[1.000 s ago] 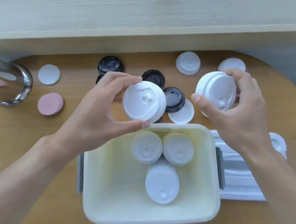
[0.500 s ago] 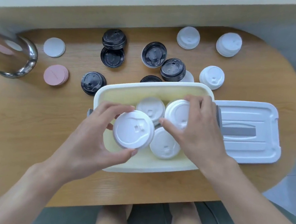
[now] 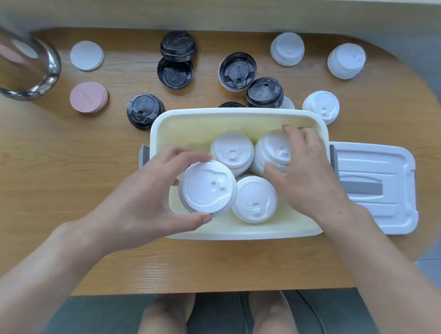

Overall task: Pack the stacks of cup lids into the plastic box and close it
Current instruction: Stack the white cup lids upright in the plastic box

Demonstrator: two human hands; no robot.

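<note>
Wooden oval table (image 3: 51, 177), box at frame centre. Left hand (image 3: 140, 199) clamps a white lid stack (image 3: 206, 187) between thumb and fingers, over the lower-left part of the plastic box (image 3: 219, 113). Right hand (image 3: 304, 175) is wrapped round another white stack (image 3: 272, 150) at upper right inside the box, beside two stacks already seated.

Risks: left stack looks tilted and could topple or jam against its neighbour (image 3: 254, 199). Black lid stacks (image 3: 264, 93) and white ones (image 3: 321, 105) remain on the table; space may run short. Box cover (image 3: 373, 187) lies off, right of centre.
</note>
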